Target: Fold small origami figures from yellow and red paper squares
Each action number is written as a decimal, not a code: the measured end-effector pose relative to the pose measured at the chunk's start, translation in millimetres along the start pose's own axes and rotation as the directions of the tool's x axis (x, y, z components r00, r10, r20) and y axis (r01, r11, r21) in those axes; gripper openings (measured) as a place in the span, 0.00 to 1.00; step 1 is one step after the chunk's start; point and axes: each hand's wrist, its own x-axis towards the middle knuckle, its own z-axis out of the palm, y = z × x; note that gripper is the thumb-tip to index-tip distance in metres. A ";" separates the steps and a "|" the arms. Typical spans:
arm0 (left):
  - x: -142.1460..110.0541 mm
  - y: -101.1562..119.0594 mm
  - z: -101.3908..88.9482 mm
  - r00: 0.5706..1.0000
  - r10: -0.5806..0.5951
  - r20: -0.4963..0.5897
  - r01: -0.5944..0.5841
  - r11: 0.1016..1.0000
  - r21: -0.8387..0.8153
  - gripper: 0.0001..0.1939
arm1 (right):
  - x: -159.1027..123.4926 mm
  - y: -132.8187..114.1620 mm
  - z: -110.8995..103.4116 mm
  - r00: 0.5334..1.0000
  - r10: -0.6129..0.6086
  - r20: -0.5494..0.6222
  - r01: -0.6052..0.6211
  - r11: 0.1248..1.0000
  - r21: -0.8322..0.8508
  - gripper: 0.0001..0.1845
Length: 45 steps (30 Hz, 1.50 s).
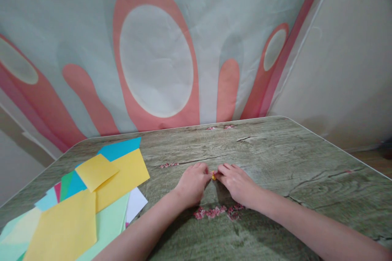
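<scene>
My left hand and my right hand meet fingertip to fingertip on a wood-grain table. Both hands are curled, knuckles up, and pinch a tiny yellow-orange piece between them. Only a sliver of that piece shows; the rest is hidden under my fingers. Both forearms reach in from the bottom edge of the picture.
A loose pile of coloured paper sheets, yellow, blue, green and white, lies at the left front of the table. Small pink flower prints mark the tabletop. Behind the table hangs a grey and pink patterned cloth; the table's right edge drops off.
</scene>
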 end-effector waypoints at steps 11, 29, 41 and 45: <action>-1.4 -13.3 6.4 0.996 0.010 -0.084 -0.021 0.991 -0.132 0.14 | 6.8 29.9 23.2 0.986 0.040 -0.162 0.041 0.885 0.464 0.09; 4.4 0.3 15.3 0.975 -0.172 -0.140 0.162 0.983 -0.081 0.14 | 8.4 15.4 26.8 0.936 0.135 -0.326 0.022 0.899 0.436 0.10; 8.9 4.0 14.4 0.924 -0.290 -0.249 0.103 0.817 -0.568 0.08 | 8.3 2.5 13.4 0.924 0.272 -0.270 0.025 0.661 0.750 0.12; 8.0 4.7 16.5 0.901 -0.318 -0.296 0.061 0.767 -0.639 0.08 | 7.7 -0.5 11.0 0.917 0.291 -0.272 0.030 0.631 0.775 0.10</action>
